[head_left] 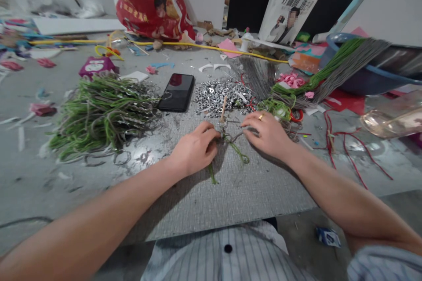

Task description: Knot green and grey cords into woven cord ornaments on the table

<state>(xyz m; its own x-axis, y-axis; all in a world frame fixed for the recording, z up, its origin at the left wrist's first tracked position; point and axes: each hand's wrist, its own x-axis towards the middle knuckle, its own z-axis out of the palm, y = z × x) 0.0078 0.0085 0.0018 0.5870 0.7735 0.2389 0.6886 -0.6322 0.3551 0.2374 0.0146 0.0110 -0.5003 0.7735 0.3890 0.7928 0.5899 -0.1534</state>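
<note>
The left fingers (210, 135) hide some green cord (238, 152).

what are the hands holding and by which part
The right hand seems to pinch a grey cord just right of where it meets a green cord. The left hand curls over the green cord; its exact grip is hidden.

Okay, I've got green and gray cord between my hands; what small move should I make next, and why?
I'd probably draw the gray cord gently straighter with your right hand, bracing with your left hand: the gray cord bends between them, and the looped end of the green cord hangs out loose.
</note>
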